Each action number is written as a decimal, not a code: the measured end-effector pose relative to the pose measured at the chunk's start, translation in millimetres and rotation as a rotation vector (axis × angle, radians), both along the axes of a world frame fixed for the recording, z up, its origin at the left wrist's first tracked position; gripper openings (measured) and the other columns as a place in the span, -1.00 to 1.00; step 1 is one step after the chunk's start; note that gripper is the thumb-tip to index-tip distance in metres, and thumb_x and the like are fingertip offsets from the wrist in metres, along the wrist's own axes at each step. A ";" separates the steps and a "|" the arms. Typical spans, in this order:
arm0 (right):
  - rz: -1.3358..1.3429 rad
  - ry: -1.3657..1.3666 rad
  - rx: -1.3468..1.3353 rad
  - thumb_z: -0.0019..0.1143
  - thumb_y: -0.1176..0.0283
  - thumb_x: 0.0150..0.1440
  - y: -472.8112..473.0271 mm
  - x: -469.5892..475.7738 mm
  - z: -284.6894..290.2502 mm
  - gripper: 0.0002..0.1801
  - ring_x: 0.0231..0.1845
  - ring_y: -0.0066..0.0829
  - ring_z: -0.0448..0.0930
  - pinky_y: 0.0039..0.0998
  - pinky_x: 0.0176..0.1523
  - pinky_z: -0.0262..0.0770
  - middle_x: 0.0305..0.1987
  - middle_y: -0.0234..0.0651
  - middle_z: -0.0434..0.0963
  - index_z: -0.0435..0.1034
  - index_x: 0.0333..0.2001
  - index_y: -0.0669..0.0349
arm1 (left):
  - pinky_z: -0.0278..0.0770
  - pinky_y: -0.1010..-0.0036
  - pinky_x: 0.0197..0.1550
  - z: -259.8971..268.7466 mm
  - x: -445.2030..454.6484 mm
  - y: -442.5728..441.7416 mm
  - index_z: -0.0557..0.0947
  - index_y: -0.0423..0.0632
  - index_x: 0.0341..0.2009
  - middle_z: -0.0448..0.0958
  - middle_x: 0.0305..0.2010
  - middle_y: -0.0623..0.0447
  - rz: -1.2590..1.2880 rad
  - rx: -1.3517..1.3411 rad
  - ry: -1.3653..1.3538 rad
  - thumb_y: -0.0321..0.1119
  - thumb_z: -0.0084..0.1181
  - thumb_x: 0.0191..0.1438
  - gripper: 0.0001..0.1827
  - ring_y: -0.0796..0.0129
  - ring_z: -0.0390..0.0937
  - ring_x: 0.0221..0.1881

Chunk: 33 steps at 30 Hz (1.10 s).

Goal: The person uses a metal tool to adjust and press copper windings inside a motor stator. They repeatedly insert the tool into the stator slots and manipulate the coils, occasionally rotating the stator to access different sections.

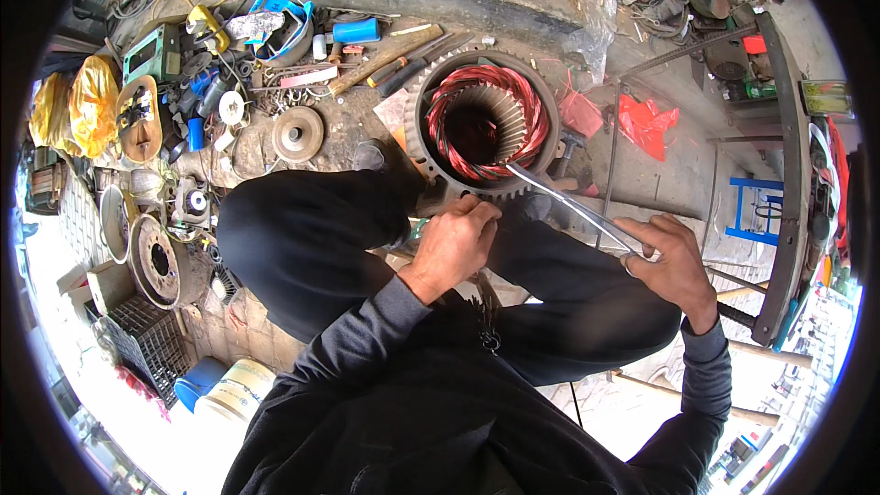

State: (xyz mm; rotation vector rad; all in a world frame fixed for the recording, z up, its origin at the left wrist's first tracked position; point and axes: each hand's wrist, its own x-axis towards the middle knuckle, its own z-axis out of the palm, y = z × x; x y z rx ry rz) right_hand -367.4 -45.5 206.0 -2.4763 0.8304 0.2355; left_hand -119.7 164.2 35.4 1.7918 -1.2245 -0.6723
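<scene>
An electric motor stator in a ribbed metal housing stands between my feet, its bore facing up. Red-coated wire windings ring the slotted core. My right hand grips a slender two-legged metal tool, tweezers or scissors. The legs spread towards the fingers, and the far tip overlaps the lower right edge of the windings. Just below the housing's near rim, my left hand has its fingers curled together; whether they pinch anything is hidden.
A hammer lies right of the stator. Screwdrivers and a wooden stick lie behind it. At left are a round metal disc and assorted parts. A metal frame stands at right, near a red plastic bag.
</scene>
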 end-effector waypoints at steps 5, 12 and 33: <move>-0.060 -0.010 0.034 0.50 0.59 -0.09 -3.2 2.9 -1.5 -0.30 -0.38 -0.37 0.46 -0.32 -0.19 0.46 -0.40 -0.29 0.42 0.66 0.23 0.12 | 0.69 0.10 -0.09 -1.6 -2.9 -2.7 0.75 -0.14 -0.07 0.69 -0.17 -0.14 -0.007 -0.008 -0.006 -0.51 0.32 0.19 -0.80 -0.15 0.70 -0.13; -0.236 -0.074 0.270 0.52 0.59 -0.01 14.6 17.2 -23.8 -0.31 -0.42 -0.57 0.47 -0.43 -0.25 0.49 -0.32 -0.34 0.54 0.62 0.28 0.11 | 0.69 0.12 -0.10 -2.2 0.6 -1.1 0.75 -0.13 -0.11 0.69 -0.17 -0.13 0.027 -0.024 0.002 -0.51 0.32 0.19 -0.83 -0.14 0.71 -0.15; -0.473 -0.055 0.487 0.60 0.41 0.16 12.5 25.8 -59.4 -0.65 -0.36 -0.68 0.53 -0.49 -0.23 0.52 -0.40 -0.42 0.61 0.55 -0.11 0.30 | 0.71 0.15 -0.09 6.0 9.9 -11.7 0.77 -0.13 -0.11 0.71 -0.18 -0.15 0.189 -0.034 0.106 -0.51 0.32 0.18 -0.82 -0.10 0.72 -0.15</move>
